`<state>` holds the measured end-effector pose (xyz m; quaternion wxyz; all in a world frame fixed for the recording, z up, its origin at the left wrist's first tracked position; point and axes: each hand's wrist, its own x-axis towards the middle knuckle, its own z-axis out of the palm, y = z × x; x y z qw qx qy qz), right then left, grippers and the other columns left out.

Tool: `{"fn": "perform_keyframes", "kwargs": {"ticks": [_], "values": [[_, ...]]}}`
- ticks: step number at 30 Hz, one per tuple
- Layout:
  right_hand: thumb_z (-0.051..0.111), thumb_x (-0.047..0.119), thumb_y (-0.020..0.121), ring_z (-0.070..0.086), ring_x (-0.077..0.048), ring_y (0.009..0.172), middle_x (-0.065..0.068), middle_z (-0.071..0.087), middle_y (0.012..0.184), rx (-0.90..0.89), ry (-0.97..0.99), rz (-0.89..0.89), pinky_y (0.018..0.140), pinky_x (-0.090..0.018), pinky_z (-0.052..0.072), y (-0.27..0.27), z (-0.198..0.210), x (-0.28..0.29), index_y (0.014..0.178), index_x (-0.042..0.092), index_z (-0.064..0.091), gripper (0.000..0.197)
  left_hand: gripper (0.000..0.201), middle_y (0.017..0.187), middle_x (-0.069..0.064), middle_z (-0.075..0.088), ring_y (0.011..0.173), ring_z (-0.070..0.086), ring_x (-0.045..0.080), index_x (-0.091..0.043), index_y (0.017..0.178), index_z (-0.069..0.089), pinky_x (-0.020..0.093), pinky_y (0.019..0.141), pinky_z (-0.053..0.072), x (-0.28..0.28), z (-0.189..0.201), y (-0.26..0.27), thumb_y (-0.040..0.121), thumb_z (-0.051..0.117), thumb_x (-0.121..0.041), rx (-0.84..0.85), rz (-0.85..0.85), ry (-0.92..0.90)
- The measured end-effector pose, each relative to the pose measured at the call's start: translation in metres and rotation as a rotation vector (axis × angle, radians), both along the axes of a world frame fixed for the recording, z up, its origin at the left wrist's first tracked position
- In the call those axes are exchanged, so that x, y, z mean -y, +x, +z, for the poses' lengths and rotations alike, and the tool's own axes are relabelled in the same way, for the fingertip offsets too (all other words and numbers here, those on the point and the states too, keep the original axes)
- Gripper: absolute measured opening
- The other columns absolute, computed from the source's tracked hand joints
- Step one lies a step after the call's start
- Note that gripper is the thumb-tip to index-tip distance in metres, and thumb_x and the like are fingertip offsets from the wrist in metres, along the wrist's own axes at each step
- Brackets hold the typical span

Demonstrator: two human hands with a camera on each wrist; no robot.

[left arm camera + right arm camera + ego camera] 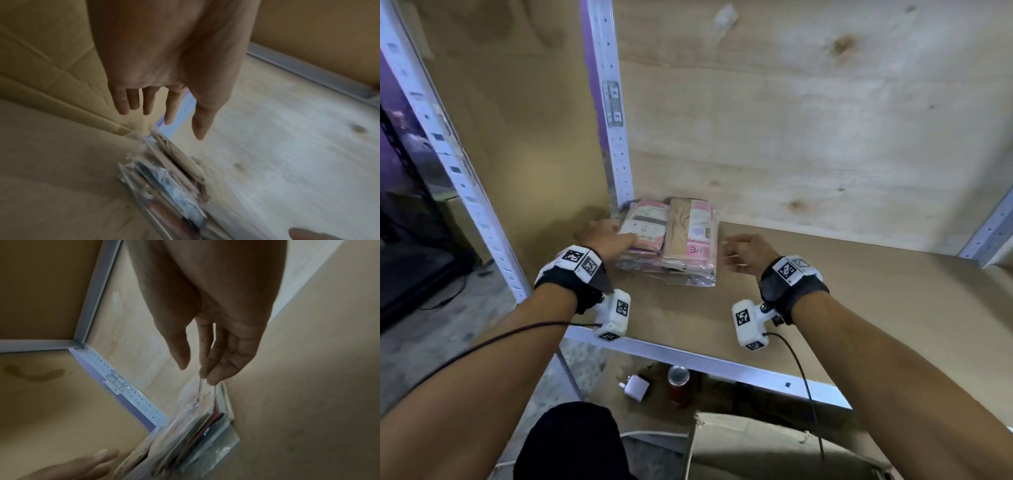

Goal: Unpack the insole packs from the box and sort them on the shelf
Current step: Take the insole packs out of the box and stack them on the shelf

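The left hand point(606, 236) is lying flat with its fingers straight along the left side of the stack of clear-plastic insole packs with pink and tan card inserts point(671, 240), holding nothing, and whether it is touching the stack or only lying beside it cannot be told. The right hand point(746, 251) is hovering just right of the stack with its fingers loosely extended, and in the right wrist view its fingertips point(213, 378) are meeting a clear plastic edge of the top pack, though a real pinch is not plain. The stack is sitting in the back left corner of the brown board shelf point(825, 274), against the white perforated steel upright point(613, 120). The packs are lying unevenly, two side by side on top, so a push from one side only is likely to shear the slippery sleeves and fan the pile toward the front edge. The open cardboard box point(774, 445) is waiting below the shelf.
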<state>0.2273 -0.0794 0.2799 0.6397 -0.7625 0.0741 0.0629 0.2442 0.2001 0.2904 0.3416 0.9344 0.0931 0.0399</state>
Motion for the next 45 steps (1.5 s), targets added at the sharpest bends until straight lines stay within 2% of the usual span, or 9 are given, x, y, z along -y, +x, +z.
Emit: {"fn": "perform_keyframes", "kwargs": {"ticks": [3, 7, 8, 12, 21, 26, 30, 33, 45], "values": [[0.061, 0.001, 0.090, 0.060, -0.018, 0.065, -0.007, 0.062, 0.078, 0.026, -0.034, 0.050, 0.061, -0.025, 0.049, -0.037, 0.007, 0.014, 0.109, 0.004, 0.063, 0.019, 0.044, 0.131, 0.007, 0.065, 0.115, 0.062, 0.026, -0.019, 0.122, 0.069, 0.034, 0.103, 0.046, 0.020, 0.011, -0.037, 0.083, 0.074, -0.039, 0.136, -0.022, 0.017], [0.056, -0.004, 0.090, 0.058, -0.018, 0.063, -0.007, 0.061, 0.076, 0.017, -0.083, 0.111, 0.055, -0.022, 0.047, -0.099, 0.012, 0.032, 0.104, 0.004, 0.062, 0.017, 0.026, 0.112, 0.003, 0.070, 0.077, 0.065, -0.002, -0.012, 0.111, 0.075, 0.005, 0.069, 0.045, 0.060, 0.014, -0.092, 0.085, 0.073, -0.018, 0.216, -0.164, -0.161], [0.055, -0.005, 0.091, 0.056, -0.019, 0.062, -0.008, 0.060, 0.075, 0.017, -0.098, 0.129, 0.053, -0.021, 0.046, -0.117, 0.012, 0.037, 0.103, 0.004, 0.062, 0.016, 0.024, 0.109, 0.003, 0.071, 0.078, 0.063, -0.003, -0.010, 0.110, 0.076, 0.003, 0.070, 0.042, 0.070, 0.014, -0.106, 0.086, 0.073, -0.015, 0.231, -0.216, -0.174], [0.058, -0.005, 0.089, 0.053, -0.023, 0.063, -0.015, 0.058, 0.078, 0.005, -0.242, 0.215, 0.058, -0.027, 0.046, -0.188, 0.003, 0.062, 0.097, 0.003, 0.061, 0.012, 0.016, 0.110, 0.001, 0.074, 0.101, 0.062, 0.011, -0.014, 0.103, 0.078, 0.022, 0.088, 0.043, 0.103, 0.006, -0.164, 0.089, 0.071, -0.019, 0.208, -0.394, -0.154], [0.062, 0.001, 0.087, 0.068, -0.028, 0.072, -0.013, 0.070, 0.085, -0.097, -0.440, 0.285, 0.072, -0.036, 0.056, -0.298, -0.056, 0.124, 0.097, 0.002, 0.067, 0.011, 0.021, 0.082, 0.003, 0.076, 0.078, 0.069, 0.016, -0.010, 0.086, 0.076, 0.023, 0.075, 0.048, 0.163, -0.062, -0.265, 0.092, 0.067, -0.027, 0.019, -0.509, -0.193], [0.059, 0.003, 0.094, 0.069, -0.020, 0.069, -0.004, 0.070, 0.080, -0.177, -0.482, 0.391, 0.064, -0.026, 0.057, -0.320, -0.096, 0.138, 0.083, 0.011, 0.065, 0.014, 0.028, 0.084, 0.005, 0.077, 0.078, 0.073, 0.023, -0.008, 0.086, 0.076, 0.028, 0.082, 0.054, 0.185, -0.106, -0.284, 0.093, 0.064, -0.031, -0.166, -0.570, -0.142], [0.061, 0.011, 0.096, 0.068, -0.015, 0.068, -0.005, 0.069, 0.083, -0.233, -0.484, 0.408, 0.065, -0.025, 0.057, -0.320, -0.122, 0.142, 0.086, 0.010, 0.065, 0.011, 0.024, 0.073, 0.001, 0.071, 0.059, 0.061, 0.011, -0.014, 0.076, 0.070, 0.013, 0.062, 0.050, 0.199, -0.136, -0.281, 0.095, 0.063, -0.027, -0.270, -0.583, -0.141], [0.062, 0.014, 0.096, 0.068, -0.015, 0.068, -0.006, 0.069, 0.082, -0.264, -0.469, 0.398, 0.066, -0.027, 0.057, -0.313, -0.144, 0.143, 0.087, 0.008, 0.065, 0.011, 0.023, 0.075, 0.001, 0.068, 0.056, 0.056, 0.007, -0.010, 0.088, 0.073, 0.007, 0.047, 0.042, 0.207, -0.160, -0.273, 0.097, 0.060, -0.026, -0.354, -0.591, -0.125], [0.059, 0.011, 0.095, 0.066, -0.013, 0.059, -0.002, 0.069, 0.073, -0.474, -0.463, 0.423, 0.051, -0.022, 0.053, -0.261, -0.245, 0.131, 0.088, 0.012, 0.067, 0.011, 0.028, 0.094, 0.014, 0.075, 0.087, 0.072, 0.030, -0.002, 0.095, 0.075, 0.041, 0.091, 0.058, 0.213, -0.259, -0.239, 0.096, 0.063, -0.027, -0.683, -0.493, -0.067]]}}
